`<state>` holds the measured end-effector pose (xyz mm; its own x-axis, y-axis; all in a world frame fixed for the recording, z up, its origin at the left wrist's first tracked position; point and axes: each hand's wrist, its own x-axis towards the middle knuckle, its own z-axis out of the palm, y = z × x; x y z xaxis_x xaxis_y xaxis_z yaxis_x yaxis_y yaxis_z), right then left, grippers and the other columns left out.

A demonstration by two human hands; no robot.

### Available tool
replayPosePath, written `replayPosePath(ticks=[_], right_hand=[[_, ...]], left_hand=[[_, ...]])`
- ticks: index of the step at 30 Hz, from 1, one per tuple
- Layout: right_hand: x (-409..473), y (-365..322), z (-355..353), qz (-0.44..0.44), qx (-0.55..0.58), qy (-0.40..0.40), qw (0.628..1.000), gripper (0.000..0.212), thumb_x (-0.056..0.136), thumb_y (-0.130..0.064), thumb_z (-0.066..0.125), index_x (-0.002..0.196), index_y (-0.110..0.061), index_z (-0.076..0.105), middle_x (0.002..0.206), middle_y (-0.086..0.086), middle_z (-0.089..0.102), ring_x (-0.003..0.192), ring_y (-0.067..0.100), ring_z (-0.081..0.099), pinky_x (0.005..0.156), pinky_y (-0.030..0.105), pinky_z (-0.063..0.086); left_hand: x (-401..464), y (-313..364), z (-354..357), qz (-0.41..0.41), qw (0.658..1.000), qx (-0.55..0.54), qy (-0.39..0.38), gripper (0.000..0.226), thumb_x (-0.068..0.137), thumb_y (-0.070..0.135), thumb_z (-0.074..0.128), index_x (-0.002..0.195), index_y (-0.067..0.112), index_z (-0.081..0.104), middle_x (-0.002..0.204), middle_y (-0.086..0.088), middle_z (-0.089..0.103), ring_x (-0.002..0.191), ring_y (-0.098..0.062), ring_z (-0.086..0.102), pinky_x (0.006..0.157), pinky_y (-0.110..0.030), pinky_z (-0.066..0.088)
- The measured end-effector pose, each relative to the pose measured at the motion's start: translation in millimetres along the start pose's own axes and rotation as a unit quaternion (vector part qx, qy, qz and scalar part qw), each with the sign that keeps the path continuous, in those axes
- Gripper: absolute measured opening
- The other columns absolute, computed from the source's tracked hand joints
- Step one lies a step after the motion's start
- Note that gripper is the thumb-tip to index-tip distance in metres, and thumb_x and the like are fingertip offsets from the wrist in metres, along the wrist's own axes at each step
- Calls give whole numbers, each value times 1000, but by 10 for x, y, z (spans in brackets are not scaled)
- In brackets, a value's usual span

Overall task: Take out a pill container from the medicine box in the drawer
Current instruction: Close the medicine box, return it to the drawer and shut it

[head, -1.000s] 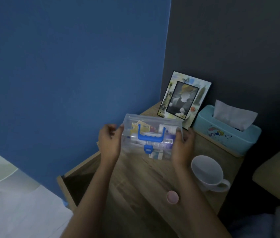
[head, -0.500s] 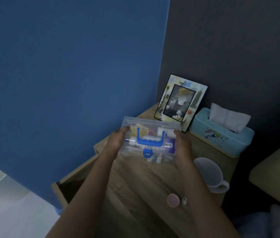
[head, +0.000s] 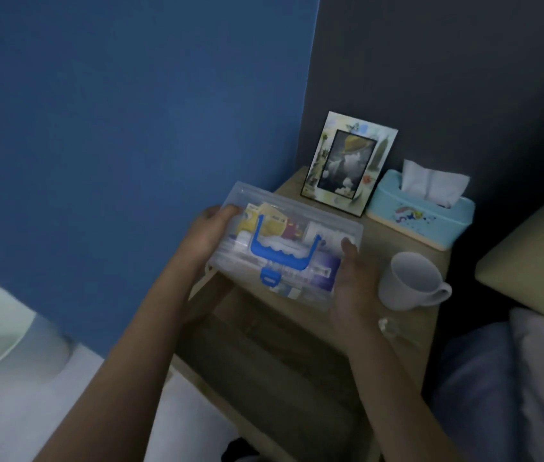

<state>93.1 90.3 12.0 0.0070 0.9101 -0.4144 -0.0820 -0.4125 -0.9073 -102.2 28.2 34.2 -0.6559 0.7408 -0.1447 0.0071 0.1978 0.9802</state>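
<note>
A clear plastic medicine box (head: 300, 225) with a blue handle and blue latch is held over the wooden nightstand (head: 407, 248). Its lid is closed, and packets and small boxes show through it. My left hand (head: 209, 233) grips the box's left end with the thumb on the lid. Along the box's right end, my right hand (head: 350, 288) holds on. No separate pill container can be told apart inside. The drawer is mostly hidden under my arms.
A photo frame (head: 349, 163) stands at the back of the nightstand beside a light blue tissue box (head: 420, 211). A white mug (head: 410, 281) sits right of my right hand. A small clear object (head: 385, 325) lies near the front. Bed and pillow (head: 530, 261) are at right.
The view has shifted, so the nightstand now sits lower and further right. Both hands still hold the box, slightly lower over the nightstand top. The pink cap is hidden behind my right arm.
</note>
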Motion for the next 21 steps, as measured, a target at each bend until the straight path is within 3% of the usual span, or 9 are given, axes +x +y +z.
replayPosePath(ticks=[5, 9, 11, 14, 16, 19, 21], right_hand=[[-553, 291, -117, 8, 22, -10, 1000, 20, 91, -46, 53, 78, -31, 54, 86, -1, 66, 78, 14, 66, 72, 34, 56], [-949, 663, -274, 8, 16, -12, 1000, 19, 93, -43, 51, 95, -26, 60, 89, -2, 67, 82, 13, 68, 78, 37, 58], [-1100, 832, -349, 6, 23, -21, 1000, 27, 94, -40, 51, 113, -22, 60, 97, -2, 69, 87, 14, 69, 81, 39, 58], [-1198, 1030, -414, 12, 38, -39, 998, 30, 96, -37, 49, 122, -23, 55, 103, -1, 67, 91, 15, 69, 79, 37, 58], [-1181, 1149, -440, 10, 31, -38, 999, 33, 97, -36, 48, 126, -22, 51, 109, 1, 65, 94, 15, 67, 74, 32, 55], [-1082, 1320, -442, 25, 26, -36, 999, 39, 97, -34, 46, 132, -18, 48, 117, 6, 62, 99, 17, 64, 70, 27, 52], [-991, 1454, -438, 23, 9, -33, 999, 41, 98, -32, 46, 135, -16, 45, 122, 9, 60, 105, 21, 63, 77, 31, 54]], left_hand=[[-454, -126, -281, 17, 1000, 12, -4, 21, 89, 28, 55, 69, 22, 63, 45, 21, 64, 40, 7, 59, 34, -7, 39], [-767, -406, -470, -4, 999, 26, -19, 20, 84, 33, 57, 72, 21, 68, 55, 14, 71, 47, 1, 65, 38, -10, 44], [-876, -557, -516, -19, 999, 32, -24, 19, 83, 34, 58, 76, 21, 69, 64, 8, 73, 58, -6, 68, 50, -16, 50], [-904, -776, -523, -41, 998, 33, -20, 13, 86, 30, 60, 82, 22, 69, 86, 0, 70, 79, -13, 64, 71, -26, 48], [-861, -929, -475, -53, 997, 50, -34, 12, 89, 25, 58, 87, 19, 68, 90, -2, 67, 85, -17, 62, 75, -28, 45], [-708, -1184, -404, -84, 990, 93, -66, 27, 94, 26, 53, 112, 9, 64, 96, -5, 64, 89, -23, 60, 78, -32, 45], [-605, -1344, -359, -107, 983, 126, -86, 37, 95, 28, 52, 125, 7, 58, 106, -11, 64, 98, -29, 60, 90, -44, 47]])
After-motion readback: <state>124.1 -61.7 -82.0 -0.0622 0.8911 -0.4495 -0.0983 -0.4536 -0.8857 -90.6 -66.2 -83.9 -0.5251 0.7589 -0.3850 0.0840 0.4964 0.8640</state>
